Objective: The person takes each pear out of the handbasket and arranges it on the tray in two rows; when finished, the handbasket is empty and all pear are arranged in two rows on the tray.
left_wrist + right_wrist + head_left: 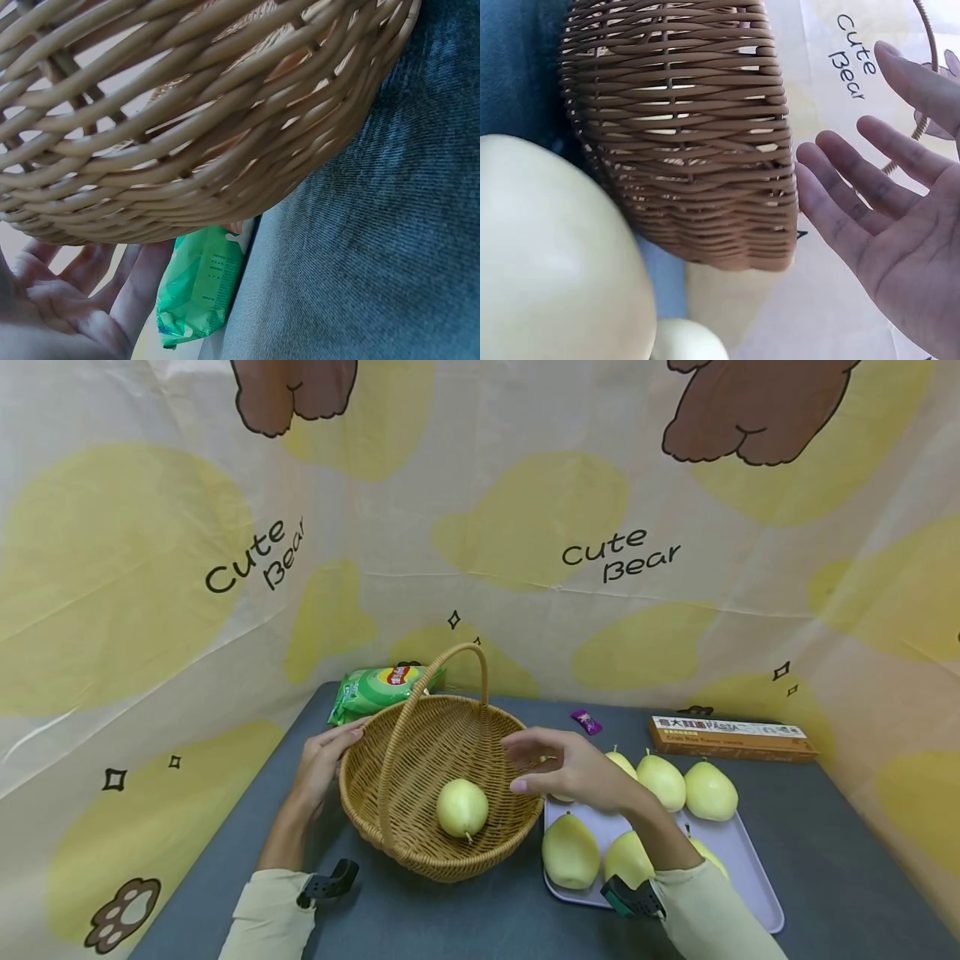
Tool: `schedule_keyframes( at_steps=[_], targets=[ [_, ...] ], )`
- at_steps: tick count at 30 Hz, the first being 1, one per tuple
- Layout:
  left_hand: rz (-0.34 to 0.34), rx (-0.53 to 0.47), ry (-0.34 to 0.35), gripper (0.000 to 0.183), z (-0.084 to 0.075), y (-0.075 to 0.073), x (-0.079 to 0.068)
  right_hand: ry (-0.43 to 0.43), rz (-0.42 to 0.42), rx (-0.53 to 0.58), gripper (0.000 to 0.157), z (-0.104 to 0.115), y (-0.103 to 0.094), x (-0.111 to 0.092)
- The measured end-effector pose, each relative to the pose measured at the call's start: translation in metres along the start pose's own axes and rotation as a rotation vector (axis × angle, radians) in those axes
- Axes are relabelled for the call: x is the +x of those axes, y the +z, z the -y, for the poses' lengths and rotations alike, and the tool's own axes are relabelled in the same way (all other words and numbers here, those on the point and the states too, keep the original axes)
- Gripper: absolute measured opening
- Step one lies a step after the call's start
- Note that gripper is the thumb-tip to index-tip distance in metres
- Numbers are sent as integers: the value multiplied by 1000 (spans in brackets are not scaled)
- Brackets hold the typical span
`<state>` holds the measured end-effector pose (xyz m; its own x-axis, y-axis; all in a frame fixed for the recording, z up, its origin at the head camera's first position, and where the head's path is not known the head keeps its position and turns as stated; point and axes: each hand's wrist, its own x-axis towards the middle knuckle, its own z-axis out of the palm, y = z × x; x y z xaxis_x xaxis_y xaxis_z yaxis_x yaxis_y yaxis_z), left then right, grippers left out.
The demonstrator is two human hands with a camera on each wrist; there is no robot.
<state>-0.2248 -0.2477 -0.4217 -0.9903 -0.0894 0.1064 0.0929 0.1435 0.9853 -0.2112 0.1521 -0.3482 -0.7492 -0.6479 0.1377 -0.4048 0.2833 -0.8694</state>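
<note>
A wicker basket [360,777] with a tall arched handle stands in the middle of the table in the head view. One pale yellow-green pear [462,808] lies inside it. My left hand [324,764] is at the basket's left rim, its fingers extended along the outside; the wicker hides some fingertips in the left wrist view. Over the right rim hovers my right hand [573,768], fingers loosely bent and holding nothing. In the right wrist view its fingers are spread beside the wicker wall [682,135]. Below that hand, several pears [572,852] sit on a lavender tray [750,877].
Behind the basket lies a green Lay's chip bag [375,693]. A small purple wrapped candy [587,722] is at the back, left of a long pasta box [731,739]. A patterned cloth [495,510] rises behind the dark table [840,860].
</note>
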Motion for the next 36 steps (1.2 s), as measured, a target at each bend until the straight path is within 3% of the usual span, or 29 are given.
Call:
schedule_keyframes(
  at_steps=[6,15,25,36],
  targets=[
    [4,13,8,47,3,-2,1,25,31,-20,52,6,1,14],
    [6,11,6,46,0,-1,-1,10,159,-48,55,11,-7,37],
    [1,10,7,47,2,0,1,47,202,-47,53,11,-13,60],
    [0,-1,1,45,0,1,0,61,257,-126,53,15,-11,84]
  ],
)
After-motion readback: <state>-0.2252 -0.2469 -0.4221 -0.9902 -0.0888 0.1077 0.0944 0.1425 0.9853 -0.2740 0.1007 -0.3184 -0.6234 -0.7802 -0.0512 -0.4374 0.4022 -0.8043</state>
